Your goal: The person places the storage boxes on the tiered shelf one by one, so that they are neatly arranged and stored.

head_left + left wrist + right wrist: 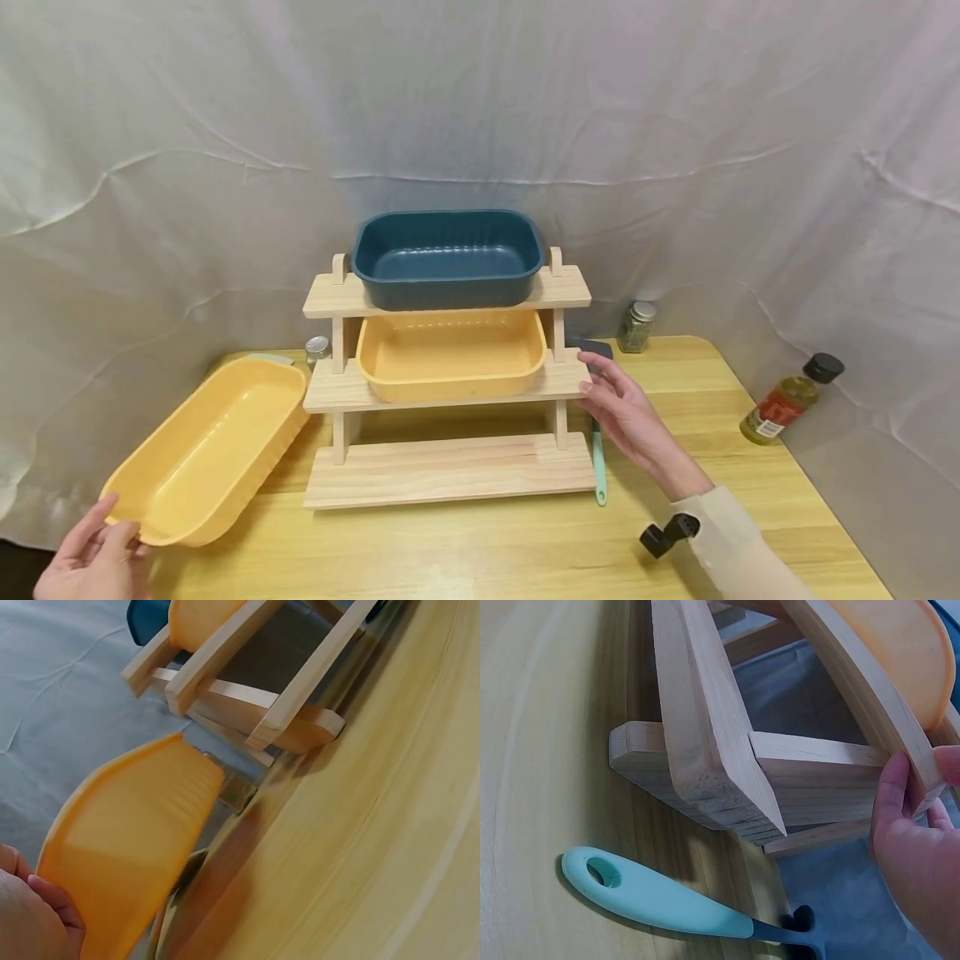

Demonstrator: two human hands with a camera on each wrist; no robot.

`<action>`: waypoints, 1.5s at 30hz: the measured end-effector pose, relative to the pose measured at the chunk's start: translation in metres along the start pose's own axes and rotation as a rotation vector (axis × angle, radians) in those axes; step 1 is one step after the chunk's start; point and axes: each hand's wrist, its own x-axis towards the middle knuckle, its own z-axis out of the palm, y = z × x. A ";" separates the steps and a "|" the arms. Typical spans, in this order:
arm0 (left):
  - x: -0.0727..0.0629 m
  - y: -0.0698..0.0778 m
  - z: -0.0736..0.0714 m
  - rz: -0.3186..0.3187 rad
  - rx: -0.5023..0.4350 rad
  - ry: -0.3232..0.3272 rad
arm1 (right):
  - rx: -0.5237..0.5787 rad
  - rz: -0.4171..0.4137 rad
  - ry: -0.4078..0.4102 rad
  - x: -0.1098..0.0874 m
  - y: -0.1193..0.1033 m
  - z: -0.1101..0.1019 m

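At the left, my left hand (101, 554) pinches the near end of a yellow plastic bin (210, 450), thumb over its rim. The left wrist view shows this bin (127, 832) tilted, with a shadow on the table beside it. My right hand (630, 412) grips the right end of the middle board of a three-tier wooden shelf (450, 471); in the right wrist view its fingers (891, 795) bend around the board's end. A dark blue bin (450, 287) sits on the top tier and a second yellow bin (453, 358) on the middle tier. The bottom tier is bare.
A spatula with a mint handle (598, 467) lies right of the shelf. Behind it stands a spice jar (636, 327), and a red-labelled bottle (783, 408) is at the table's right edge. Another jar (318, 348) shows behind the shelf's left side. Grey cloth (450, 108) hangs behind.
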 end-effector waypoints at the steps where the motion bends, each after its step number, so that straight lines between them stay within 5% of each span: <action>1: 0.000 0.001 0.001 0.009 -0.020 0.007 | 0.002 0.000 0.001 0.000 0.000 0.000; 9: 0.004 0.012 0.007 0.011 -0.289 0.010 | 0.023 -0.005 -0.003 0.000 0.001 0.000; 18: 0.025 0.017 0.004 -0.041 -0.584 -0.136 | 0.050 -0.010 -0.010 0.000 0.002 -0.001; 28: 0.036 0.017 -0.013 -0.132 -0.581 -0.601 | 0.045 -0.004 -0.007 0.001 0.002 -0.001; 33: 0.041 0.015 -0.019 -0.239 -0.674 -1.008 | 0.044 -0.008 -0.007 0.000 0.002 -0.001; 36: 0.041 0.014 -0.018 -0.272 -0.664 -1.184 | 0.040 -0.009 -0.008 0.000 0.002 0.000; 39: 0.034 0.012 -0.012 -0.215 -0.592 -1.230 | 0.037 -0.009 -0.010 0.000 0.002 0.000; 45: 0.008 0.000 0.002 -0.094 -0.465 -1.191 | 0.029 -0.012 -0.011 0.000 0.001 0.000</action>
